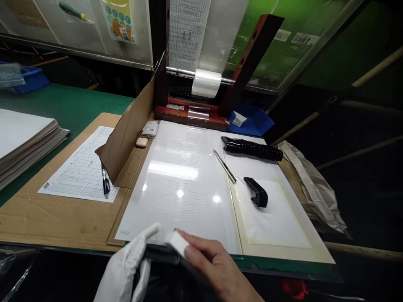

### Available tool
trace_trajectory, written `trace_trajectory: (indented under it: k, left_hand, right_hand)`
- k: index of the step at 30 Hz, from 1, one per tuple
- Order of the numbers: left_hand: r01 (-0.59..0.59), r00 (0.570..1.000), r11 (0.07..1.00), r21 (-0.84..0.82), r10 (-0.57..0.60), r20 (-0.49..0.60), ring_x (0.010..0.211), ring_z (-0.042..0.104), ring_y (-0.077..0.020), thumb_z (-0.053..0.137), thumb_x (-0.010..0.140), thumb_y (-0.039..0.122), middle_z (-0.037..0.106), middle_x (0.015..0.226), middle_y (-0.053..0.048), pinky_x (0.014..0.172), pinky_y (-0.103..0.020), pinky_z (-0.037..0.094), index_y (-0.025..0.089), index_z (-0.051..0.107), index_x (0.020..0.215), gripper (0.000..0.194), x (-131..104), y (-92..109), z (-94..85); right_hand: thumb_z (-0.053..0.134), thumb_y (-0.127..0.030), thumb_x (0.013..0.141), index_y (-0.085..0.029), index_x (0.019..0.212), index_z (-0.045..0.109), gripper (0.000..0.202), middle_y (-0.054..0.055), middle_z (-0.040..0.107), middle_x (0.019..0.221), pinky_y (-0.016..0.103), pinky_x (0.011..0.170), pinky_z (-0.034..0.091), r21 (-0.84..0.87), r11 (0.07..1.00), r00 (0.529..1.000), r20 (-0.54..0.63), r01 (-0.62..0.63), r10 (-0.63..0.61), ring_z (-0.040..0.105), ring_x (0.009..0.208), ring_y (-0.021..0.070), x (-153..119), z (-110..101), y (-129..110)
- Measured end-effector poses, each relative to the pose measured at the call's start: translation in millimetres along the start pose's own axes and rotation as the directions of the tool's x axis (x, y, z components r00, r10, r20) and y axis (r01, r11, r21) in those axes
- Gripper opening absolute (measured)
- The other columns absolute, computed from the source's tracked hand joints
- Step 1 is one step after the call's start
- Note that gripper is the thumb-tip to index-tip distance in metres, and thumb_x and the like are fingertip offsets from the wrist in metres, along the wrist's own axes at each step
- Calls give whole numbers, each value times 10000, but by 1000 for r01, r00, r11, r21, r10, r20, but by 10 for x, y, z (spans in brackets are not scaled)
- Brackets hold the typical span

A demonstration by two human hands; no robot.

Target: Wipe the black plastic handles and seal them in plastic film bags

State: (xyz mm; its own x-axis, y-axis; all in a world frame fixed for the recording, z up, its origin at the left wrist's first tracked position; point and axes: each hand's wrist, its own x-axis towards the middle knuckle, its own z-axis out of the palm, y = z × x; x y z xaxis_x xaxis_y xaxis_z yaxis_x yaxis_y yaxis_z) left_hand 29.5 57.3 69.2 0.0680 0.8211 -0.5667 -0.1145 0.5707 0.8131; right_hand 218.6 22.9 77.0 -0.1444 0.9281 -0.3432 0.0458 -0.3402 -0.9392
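Note:
My left hand (126,266), in a white glove, is closed round a dark, glossy part (163,254) at the bottom centre, below the near edge of the work surface. Between the thumb and fingers of my bare right hand (214,262) is a small white block (178,242), held close to the dark part's right end; whether they touch is hard to tell. Beyond both hands lies a glossy white sheet (170,209). To its right sit a curved black piece (260,193) and a thin metal knife (224,166). Farther back rests a long black ribbed part (252,149).
A dark red frame (189,117) holds a clear film roll (206,83) at the back. A bent cardboard divider (129,130) rises on the left, beside a printed form (85,167) and pens (105,184). Stacked sheets (25,138) lie far left; a blue bin (255,121) is behind the ribbed part.

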Motion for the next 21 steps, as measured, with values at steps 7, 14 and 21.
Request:
trace_trajectory:
  k: [7, 14, 21]
  left_hand:
    - [222, 975, 938, -266, -218, 43, 277, 292, -69, 457, 908, 730, 340, 365, 78, 307, -179, 274, 177, 707, 839, 611, -66, -99, 133]
    - [259, 966, 947, -188, -250, 74, 278, 411, -123, 710, 808, 532, 476, 369, 42, 289, -232, 348, 201, 732, 823, 332, -78, -345, 12]
    - [290, 954, 942, -168, -271, 126, 245, 332, -94, 666, 848, 500, 391, 329, 67, 267, -206, 302, 203, 697, 763, 310, -83, -381, -38]
  right_hand:
    - [548, -234, 1012, -339, 1471, 492, 474, 63, 404, 1587, 467, 1090, 504, -522, 774, 833, -194, 359, -518, 416, 1451, 249, 134, 362, 266]
    - [506, -61, 976, -310, 1434, 536, 522, 102, 444, 1554, 521, 953, 531, -750, 415, 747, 156, 515, -647, 471, 1329, 294, 216, 101, 179]
    - [515, -18, 946, -237, 1392, 562, 500, 155, 455, 1518, 523, 927, 491, -804, 337, 748, 187, 489, -637, 473, 1284, 315, 206, 150, 162]
